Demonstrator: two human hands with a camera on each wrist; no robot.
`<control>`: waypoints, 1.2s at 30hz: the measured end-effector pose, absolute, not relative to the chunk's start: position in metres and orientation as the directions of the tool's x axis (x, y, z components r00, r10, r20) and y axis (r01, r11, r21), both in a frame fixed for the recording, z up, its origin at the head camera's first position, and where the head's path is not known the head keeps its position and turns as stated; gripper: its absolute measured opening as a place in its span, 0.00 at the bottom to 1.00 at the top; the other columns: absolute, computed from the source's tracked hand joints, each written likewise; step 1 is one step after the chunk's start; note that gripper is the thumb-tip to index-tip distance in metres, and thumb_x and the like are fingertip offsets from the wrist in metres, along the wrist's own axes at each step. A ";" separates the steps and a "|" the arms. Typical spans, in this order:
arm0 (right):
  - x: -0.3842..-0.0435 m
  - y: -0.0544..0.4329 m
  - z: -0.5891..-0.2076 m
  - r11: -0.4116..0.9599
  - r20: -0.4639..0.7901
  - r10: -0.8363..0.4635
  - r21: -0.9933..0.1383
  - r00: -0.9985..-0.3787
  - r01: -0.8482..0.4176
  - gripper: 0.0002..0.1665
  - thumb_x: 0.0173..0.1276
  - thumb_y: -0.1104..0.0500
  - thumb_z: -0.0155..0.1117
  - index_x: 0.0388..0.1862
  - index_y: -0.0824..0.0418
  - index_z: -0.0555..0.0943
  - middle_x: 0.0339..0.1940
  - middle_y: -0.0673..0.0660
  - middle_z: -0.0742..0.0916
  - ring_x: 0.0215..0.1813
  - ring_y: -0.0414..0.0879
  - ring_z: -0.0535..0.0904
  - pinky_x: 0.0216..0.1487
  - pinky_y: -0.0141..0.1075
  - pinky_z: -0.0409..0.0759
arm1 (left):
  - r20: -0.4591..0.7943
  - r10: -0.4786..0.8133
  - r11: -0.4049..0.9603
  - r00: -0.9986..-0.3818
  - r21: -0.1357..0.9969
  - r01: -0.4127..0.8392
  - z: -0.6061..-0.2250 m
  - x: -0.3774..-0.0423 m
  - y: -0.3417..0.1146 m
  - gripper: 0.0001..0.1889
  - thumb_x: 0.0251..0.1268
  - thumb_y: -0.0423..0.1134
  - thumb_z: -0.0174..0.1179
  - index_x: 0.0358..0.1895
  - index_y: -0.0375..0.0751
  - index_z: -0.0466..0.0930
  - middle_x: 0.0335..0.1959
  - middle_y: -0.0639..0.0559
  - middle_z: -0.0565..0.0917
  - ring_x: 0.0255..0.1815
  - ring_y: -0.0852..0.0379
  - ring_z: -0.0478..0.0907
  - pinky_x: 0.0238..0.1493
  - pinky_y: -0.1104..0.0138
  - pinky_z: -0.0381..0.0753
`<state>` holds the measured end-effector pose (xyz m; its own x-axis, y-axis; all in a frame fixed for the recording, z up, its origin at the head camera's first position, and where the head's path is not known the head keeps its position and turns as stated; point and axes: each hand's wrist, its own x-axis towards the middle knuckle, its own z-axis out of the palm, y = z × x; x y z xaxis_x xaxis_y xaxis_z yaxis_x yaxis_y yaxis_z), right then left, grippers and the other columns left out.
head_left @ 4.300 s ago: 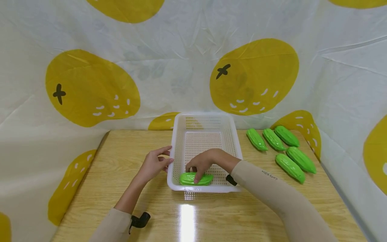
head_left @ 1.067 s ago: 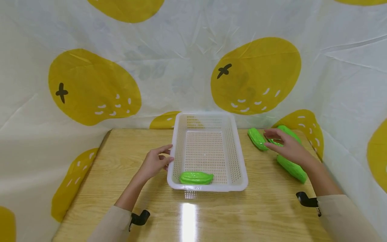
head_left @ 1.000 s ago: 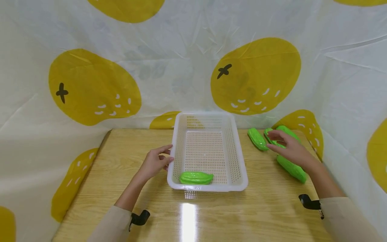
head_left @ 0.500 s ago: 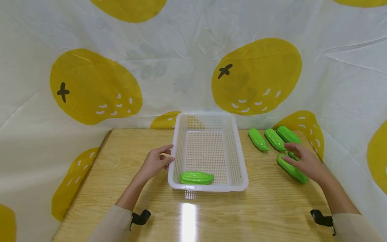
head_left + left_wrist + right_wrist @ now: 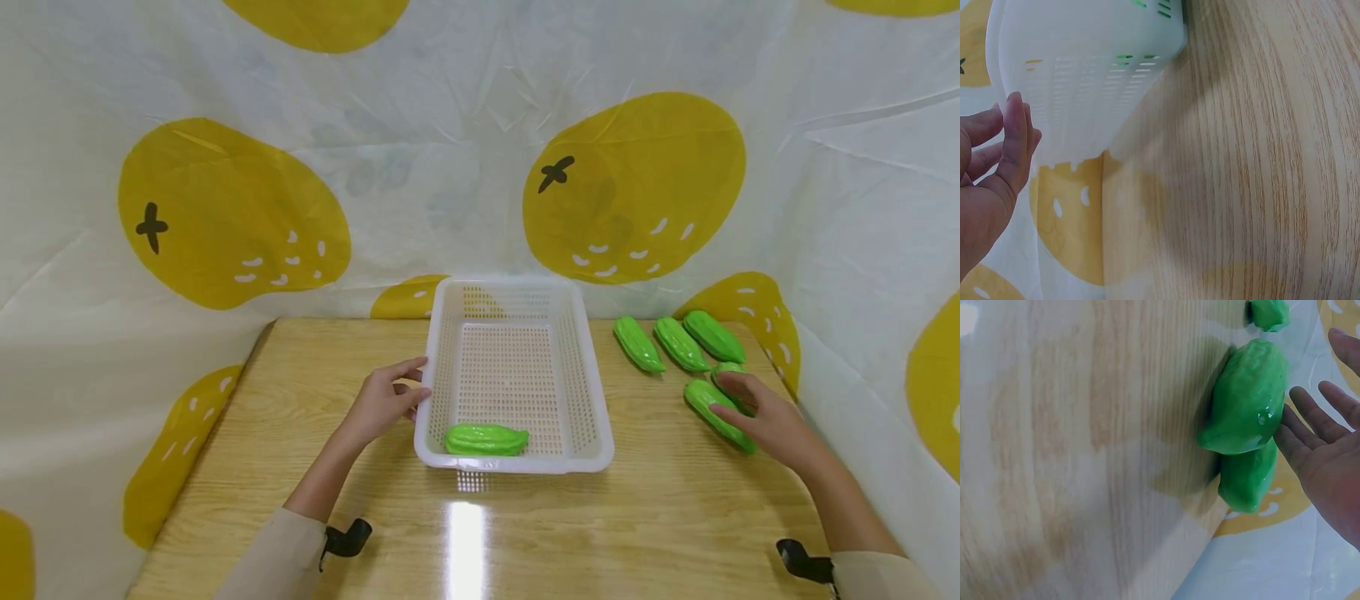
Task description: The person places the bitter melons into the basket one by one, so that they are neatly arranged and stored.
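Note:
A white plastic basket [image 5: 513, 464] with perforated walls stands on the wooden table. My left hand [image 5: 386, 396] holds its left rim, fingertips and thumb at the edge; the left wrist view shows the fingers [image 5: 1015, 119] there. One glossy green bitter melon [image 5: 486, 440] lies crosswise inside, along the near wall. At the right, my right hand [image 5: 772, 421] reaches over two more, a nearer bitter melon [image 5: 708, 404] and a farther bitter melon [image 5: 726, 369] partly hidden by its fingers. In the right wrist view, spread fingers [image 5: 1316, 415] are right beside a bitter melon [image 5: 1249, 394].
Three more bitter melons lie side by side at the table's back right: a left one [image 5: 637, 343], a middle one [image 5: 680, 343] and a right one [image 5: 714, 336]. A white curtain [image 5: 457, 192] with yellow fruit prints encloses the wooden table [image 5: 315, 367] at back and sides.
My right hand has let go of the bitter melon in the basket and moved to the right group, then nearer along it to the front pair. The left hand stays at the rim.

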<state>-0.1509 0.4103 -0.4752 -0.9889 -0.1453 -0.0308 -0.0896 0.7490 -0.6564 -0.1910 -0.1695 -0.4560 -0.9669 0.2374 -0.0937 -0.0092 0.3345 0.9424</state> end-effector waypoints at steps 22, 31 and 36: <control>-0.148 0.414 -0.501 0.787 -0.023 -0.116 -0.611 -0.993 -0.078 0.40 0.77 0.49 0.65 0.76 0.72 0.64 0.70 0.77 0.74 0.67 0.74 0.68 0.57 0.30 0.74 | -0.091 0.237 0.337 -0.967 0.941 -0.005 -0.452 -0.191 -0.169 0.30 0.70 0.29 0.65 0.75 0.37 0.71 0.57 0.33 0.79 0.31 0.55 0.84 0.35 0.48 0.92; -0.148 0.416 -0.507 0.817 -0.083 -0.105 -0.576 -0.991 -0.038 0.45 0.74 0.50 0.68 0.76 0.74 0.61 0.71 0.84 0.67 0.69 0.84 0.60 0.62 0.76 0.65 | -0.092 0.237 0.338 -0.967 0.941 -0.007 -0.453 -0.190 -0.168 0.30 0.70 0.29 0.66 0.75 0.37 0.71 0.57 0.33 0.79 0.30 0.55 0.84 0.33 0.53 0.92; -0.148 0.415 -0.507 0.818 -0.110 -0.111 -0.574 -0.988 -0.028 0.48 0.74 0.48 0.69 0.78 0.75 0.59 0.72 0.85 0.65 0.70 0.85 0.59 0.62 0.77 0.65 | -0.094 0.240 0.331 -0.966 0.944 -0.009 -0.453 -0.191 -0.168 0.31 0.70 0.28 0.65 0.75 0.37 0.71 0.57 0.33 0.79 0.30 0.56 0.84 0.32 0.54 0.92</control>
<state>-0.1479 0.4153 -0.5069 -0.9877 -0.1110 -0.1099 -0.0281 0.8185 -0.5738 -0.1906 -0.1680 -0.4532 -0.9662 0.2401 -0.0939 -0.0094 0.3312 0.9435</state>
